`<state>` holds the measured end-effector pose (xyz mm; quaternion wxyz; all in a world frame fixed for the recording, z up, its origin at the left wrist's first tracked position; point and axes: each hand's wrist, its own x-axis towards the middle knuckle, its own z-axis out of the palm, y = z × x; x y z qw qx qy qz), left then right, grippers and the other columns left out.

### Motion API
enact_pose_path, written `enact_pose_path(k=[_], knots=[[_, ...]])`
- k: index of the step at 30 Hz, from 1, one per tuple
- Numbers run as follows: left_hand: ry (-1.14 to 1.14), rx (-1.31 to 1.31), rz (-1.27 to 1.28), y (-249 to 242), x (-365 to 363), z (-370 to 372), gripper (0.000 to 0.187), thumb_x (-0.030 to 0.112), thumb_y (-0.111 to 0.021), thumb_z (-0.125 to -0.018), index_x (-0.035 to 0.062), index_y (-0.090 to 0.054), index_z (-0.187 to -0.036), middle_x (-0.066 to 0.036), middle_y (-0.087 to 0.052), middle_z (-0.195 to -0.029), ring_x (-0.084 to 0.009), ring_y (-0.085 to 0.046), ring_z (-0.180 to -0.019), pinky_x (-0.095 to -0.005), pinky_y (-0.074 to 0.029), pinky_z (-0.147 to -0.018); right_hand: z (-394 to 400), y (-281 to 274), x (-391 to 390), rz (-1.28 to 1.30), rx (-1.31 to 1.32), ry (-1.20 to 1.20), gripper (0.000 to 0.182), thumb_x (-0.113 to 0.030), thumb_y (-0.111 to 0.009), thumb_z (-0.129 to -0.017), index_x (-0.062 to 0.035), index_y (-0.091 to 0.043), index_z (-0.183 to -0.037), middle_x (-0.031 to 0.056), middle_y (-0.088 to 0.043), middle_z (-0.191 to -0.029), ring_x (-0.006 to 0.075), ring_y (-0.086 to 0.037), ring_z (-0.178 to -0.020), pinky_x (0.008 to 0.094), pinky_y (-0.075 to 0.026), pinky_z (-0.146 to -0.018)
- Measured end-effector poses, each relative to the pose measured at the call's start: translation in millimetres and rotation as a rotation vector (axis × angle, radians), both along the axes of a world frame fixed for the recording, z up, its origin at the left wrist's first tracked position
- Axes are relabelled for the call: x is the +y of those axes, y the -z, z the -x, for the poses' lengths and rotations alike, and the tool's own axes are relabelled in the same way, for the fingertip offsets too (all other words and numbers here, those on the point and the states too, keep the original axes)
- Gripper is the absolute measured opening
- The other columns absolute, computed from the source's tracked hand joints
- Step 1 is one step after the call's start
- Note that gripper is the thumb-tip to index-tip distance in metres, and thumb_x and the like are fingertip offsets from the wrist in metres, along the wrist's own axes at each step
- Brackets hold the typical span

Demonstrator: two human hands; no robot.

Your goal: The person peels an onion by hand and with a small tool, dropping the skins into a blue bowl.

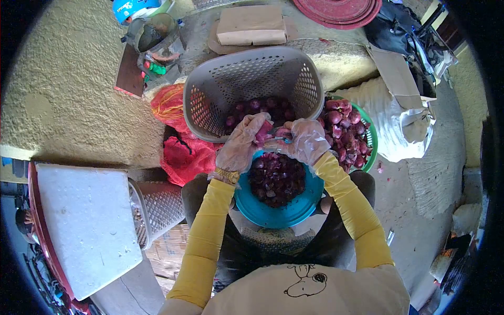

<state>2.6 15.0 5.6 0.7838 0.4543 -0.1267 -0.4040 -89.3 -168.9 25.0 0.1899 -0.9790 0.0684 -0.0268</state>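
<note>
Both hands wear clear plastic gloves and meet above a blue basin (pixel 245 198). My left hand (pixel 239 143) is closed around a red onion (pixel 263 132), which shows purple-pink between the fingers. My right hand (pixel 306 140) is closed on a small knife (pixel 283 139); only a thin, shiny part of it shows beside the onion. Below the hands, the basin holds a heap of dark onion skins (pixel 277 181). Just beyond them a grey-brown perforated basket (pixel 252 63) has whole red onions (pixel 255 104) at its bottom. Right of my right hand, more red onions (pixel 346 128) fill a green basket (pixel 373 136).
Red mesh sacks (pixel 189 157) lie left of the grey-brown basket. A white foam board (pixel 86 226) and a light perforated basket (pixel 163 207) stand at left. A cardboard box (pixel 251 25) and red lid (pixel 341 9) are at the back; a white sack (pixel 391 126) lies right.
</note>
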Motion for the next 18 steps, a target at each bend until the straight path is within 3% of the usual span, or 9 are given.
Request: enact_pose_path(k=[2,5,6,8,12,14,15,17,18], knots=[[-0.040,-0.421,-0.179,-4,1,2,0.037,0.039,-0.061,-0.102,0.0086,-0.061,-0.122,0.000,-0.061,-0.108,-0.0087,-0.056,-0.095,-0.0285,-0.050,-0.085,1,1,-3,-0.063,-0.004,-0.037,0.060,-0.067,-0.075,-0.075,-0.0125,-0.077,-0.099,0.0143,-0.070,-0.079,0.0361,-0.069,-0.077,0.0452,-0.054,-0.070],[-0.027,-0.535,-0.251,-10,1,3,0.037,0.040,-0.061,-0.102,0.0091,-0.062,-0.122,0.001,-0.062,-0.103,-0.0071,-0.055,-0.089,-0.0256,-0.049,-0.080,1,21,-8,-0.060,-0.067,-0.064,0.058,-0.064,-0.075,-0.078,-0.0115,-0.077,-0.102,0.0143,-0.071,-0.079,0.0355,-0.069,-0.076,0.0436,-0.055,-0.070],[-0.027,-0.534,-0.251,-11,1,2,0.037,0.040,-0.061,-0.102,0.0091,-0.062,-0.122,0.001,-0.062,-0.103,-0.0071,-0.055,-0.089,-0.0256,-0.049,-0.080,1,23,-7,-0.060,-0.067,-0.065,0.058,-0.064,-0.075,-0.078,-0.0115,-0.077,-0.102,0.0143,-0.071,-0.079,0.0355,-0.069,-0.076,0.0436,-0.055,-0.070],[0.023,-0.029,-0.148,-12,0,0,0.036,0.040,-0.061,-0.102,0.0091,-0.062,-0.120,0.002,-0.061,-0.099,-0.0065,-0.054,-0.085,-0.0244,-0.048,-0.078,2,24,-7,-0.074,-0.114,-0.071,0.054,-0.062,-0.074,-0.080,-0.0135,-0.078,-0.104,0.0136,-0.072,-0.080,0.0346,-0.070,-0.076,0.0421,-0.055,-0.071],[-0.003,-0.272,-0.219,-14,2,0,0.035,0.041,-0.060,-0.103,0.0087,-0.062,-0.117,0.003,-0.060,-0.096,-0.0059,-0.052,-0.082,-0.0240,-0.047,-0.077,0,28,-7,-0.201,-0.030,-0.062,0.052,-0.061,-0.074,-0.082,-0.0169,-0.078,-0.108,0.0132,-0.073,-0.081,0.0340,-0.070,-0.077,0.0419,-0.055,-0.072],[0.112,-0.182,-0.254,-3,8,-9,0.044,0.019,-0.061,-0.101,0.0053,-0.049,-0.141,-0.010,-0.061,-0.123,-0.0222,-0.061,-0.111,-0.0325,-0.052,-0.091,0,24,-7,-0.143,-0.001,-0.066,0.049,-0.062,-0.072,-0.083,-0.0190,-0.079,-0.105,0.0130,-0.073,-0.080,0.0341,-0.071,-0.077,0.0430,-0.055,-0.072],[0.113,-0.182,-0.254,3,11,-11,0.044,0.019,-0.061,-0.101,0.0053,-0.049,-0.141,-0.010,-0.061,-0.123,-0.0222,-0.061,-0.111,-0.0325,-0.052,-0.091,0,21,-4,-0.143,0.000,-0.066,0.049,-0.062,-0.072,-0.083,-0.0190,-0.079,-0.105,0.0130,-0.073,-0.080,0.0341,-0.071,-0.077,0.0430,-0.055,-0.072],[0.041,-1.092,-0.376,14,16,-13,0.068,0.001,-0.069,-0.089,0.0086,-0.040,-0.150,-0.012,-0.061,-0.128,-0.0265,-0.061,-0.111,-0.0334,-0.051,-0.093,1,14,2,0.032,0.028,-0.154,0.052,-0.066,-0.069,-0.083,-0.0178,-0.079,-0.101,0.0133,-0.072,-0.079,0.0352,-0.071,-0.076,0.0444,-0.055,-0.071],[0.042,-1.092,-0.376,17,16,-16,0.068,0.001,-0.069,-0.089,0.0086,-0.040,-0.150,-0.012,-0.061,-0.128,-0.0265,-0.061,-0.111,-0.0334,-0.051,-0.093,1,8,5,0.032,0.027,-0.153,0.052,-0.066,-0.069,-0.083,-0.0178,-0.079,-0.101,0.0133,-0.072,-0.079,0.0352,-0.071,-0.076,0.0444,-0.055,-0.071]])
